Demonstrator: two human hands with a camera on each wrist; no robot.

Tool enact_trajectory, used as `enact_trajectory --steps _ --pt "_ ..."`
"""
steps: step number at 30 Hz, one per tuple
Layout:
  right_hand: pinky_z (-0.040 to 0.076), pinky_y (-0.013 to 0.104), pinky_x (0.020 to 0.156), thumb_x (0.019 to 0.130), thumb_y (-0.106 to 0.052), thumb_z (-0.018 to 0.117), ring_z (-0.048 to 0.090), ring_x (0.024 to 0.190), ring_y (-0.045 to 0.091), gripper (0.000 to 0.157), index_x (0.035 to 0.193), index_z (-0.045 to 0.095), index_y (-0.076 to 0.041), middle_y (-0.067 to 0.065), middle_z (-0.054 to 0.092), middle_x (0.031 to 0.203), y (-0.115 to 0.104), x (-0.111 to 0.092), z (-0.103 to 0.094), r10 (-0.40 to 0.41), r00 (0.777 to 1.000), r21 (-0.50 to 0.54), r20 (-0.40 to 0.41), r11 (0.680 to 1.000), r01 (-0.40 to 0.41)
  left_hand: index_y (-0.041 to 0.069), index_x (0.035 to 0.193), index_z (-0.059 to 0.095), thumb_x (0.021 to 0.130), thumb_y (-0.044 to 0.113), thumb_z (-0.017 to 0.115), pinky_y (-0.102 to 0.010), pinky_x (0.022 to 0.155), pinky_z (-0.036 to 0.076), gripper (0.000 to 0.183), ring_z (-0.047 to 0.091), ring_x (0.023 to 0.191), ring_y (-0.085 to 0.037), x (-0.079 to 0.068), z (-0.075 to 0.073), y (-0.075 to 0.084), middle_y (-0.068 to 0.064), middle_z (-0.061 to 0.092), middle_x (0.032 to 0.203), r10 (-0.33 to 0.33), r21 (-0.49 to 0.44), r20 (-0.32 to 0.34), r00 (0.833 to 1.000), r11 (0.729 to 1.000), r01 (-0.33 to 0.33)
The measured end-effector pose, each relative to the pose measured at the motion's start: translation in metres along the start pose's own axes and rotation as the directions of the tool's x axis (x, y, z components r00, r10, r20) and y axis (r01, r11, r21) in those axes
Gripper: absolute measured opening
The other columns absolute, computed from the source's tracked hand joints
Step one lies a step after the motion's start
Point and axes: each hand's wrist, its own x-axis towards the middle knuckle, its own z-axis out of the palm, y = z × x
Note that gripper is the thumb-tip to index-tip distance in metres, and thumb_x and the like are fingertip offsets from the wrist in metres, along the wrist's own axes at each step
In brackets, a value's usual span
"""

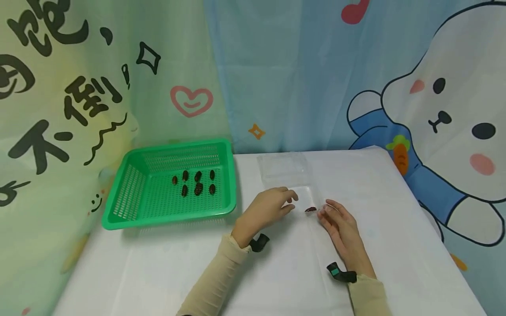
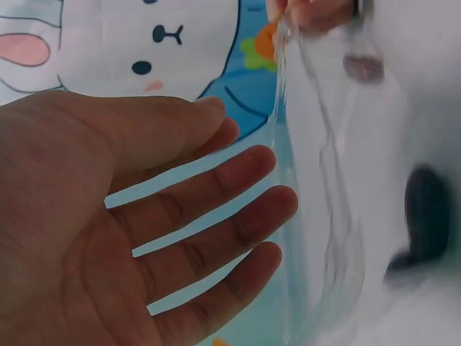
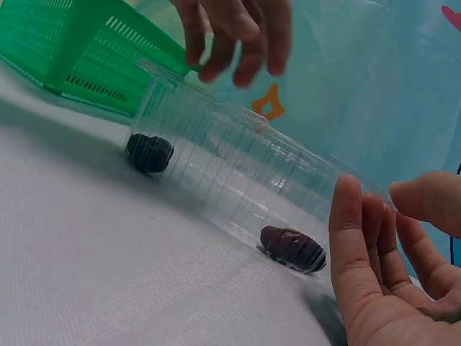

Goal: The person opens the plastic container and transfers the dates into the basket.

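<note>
The right hand pinches the rim of a clear box at its right end, and the left hand hovers by the left end, fingers loosely spread. Two dark ridged pieces show low in the box, one toward each end; a green basket holding seven similar pieces stands at the table's far left corner.

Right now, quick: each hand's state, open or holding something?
Left hand: open, holding nothing.
Right hand: open, fingers at the end of a clear rectangular plastic box.
</note>
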Motion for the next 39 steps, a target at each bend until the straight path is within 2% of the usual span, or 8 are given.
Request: enact_trajectory --steps 6,11,14,20,31,39 --pt "0.059 0.022 0.095 0.106 -0.006 0.059 0.067 0.102 0.009 0.032 0.137 0.051 -0.008 -0.001 0.065 0.107 0.0 -0.005 0.0 -0.01 1.0 0.0 0.009 1.0 0.01 0.019 0.121 0.075 0.107 0.017 0.059 -0.023 0.083 0.055 0.021 0.069 0.094 -0.008 0.016 0.02 0.009 0.006 0.076 0.114 0.021 -0.043 0.033 0.999 0.999 -0.019" --pt "0.059 0.022 0.096 0.106 -0.007 0.059 0.067 0.103 0.009 0.027 0.133 0.055 -0.012 -0.002 0.065 0.107 -0.003 -0.005 -0.003 -0.023 1.0 -0.012 0.018 1.0 0.023 0.02 0.126 0.072 0.105 0.018 0.064 -0.022 0.084 0.054 0.023 0.069 0.101 -0.01 0.029 0.029 0.012 0.004 0.075 0.115 0.009 -0.082 0.132 0.991 0.997 0.002" --pt "0.059 0.022 0.095 0.107 -0.006 0.057 0.067 0.102 0.008 0.025 0.13 0.057 -0.013 -0.002 0.065 0.108 -0.001 -0.006 -0.004 -0.026 0.999 -0.004 0.032 1.0 0.026 0.021 0.127 0.072 0.104 0.018 0.066 -0.022 0.084 0.054 0.024 0.069 0.103 -0.01 0.035 0.033 0.011 0.003 0.075 0.116 -0.004 -0.099 0.169 0.986 0.995 0.021" --pt "0.059 0.021 0.095 0.107 -0.006 0.056 0.067 0.102 0.008 0.024 0.13 0.057 -0.013 -0.002 0.065 0.109 0.005 -0.006 -0.003 -0.02 0.998 -0.01 0.051 1.0 0.021 0.022 0.125 0.073 0.102 0.015 0.068 -0.025 0.088 0.055 0.025 0.07 0.108 -0.013 0.041 0.042 0.006 0.001 0.076 0.118 -0.01 -0.138 0.189 0.982 0.99 0.037" --pt "0.059 0.022 0.095 0.106 -0.007 0.059 0.067 0.103 0.009 0.026 0.132 0.055 -0.012 -0.001 0.065 0.108 0.003 -0.002 0.0 -0.017 1.0 -0.017 0.019 1.0 0.018 0.021 0.12 0.076 0.098 0.012 0.073 -0.022 0.087 0.053 0.024 0.069 0.103 -0.012 0.061 0.054 -0.002 0.001 0.076 0.112 0.029 -0.144 0.207 0.978 0.99 0.001" --pt "0.059 0.022 0.094 0.106 -0.008 0.06 0.068 0.102 0.009 0.025 0.13 0.057 -0.013 -0.001 0.065 0.107 0.002 -0.002 0.001 -0.026 0.999 -0.013 0.026 1.0 0.026 0.021 0.116 0.079 0.099 0.015 0.073 -0.02 0.088 0.053 0.02 0.068 0.102 -0.01 0.067 0.057 -0.002 0.001 0.075 0.112 0.056 -0.127 0.226 0.972 0.991 -0.028"
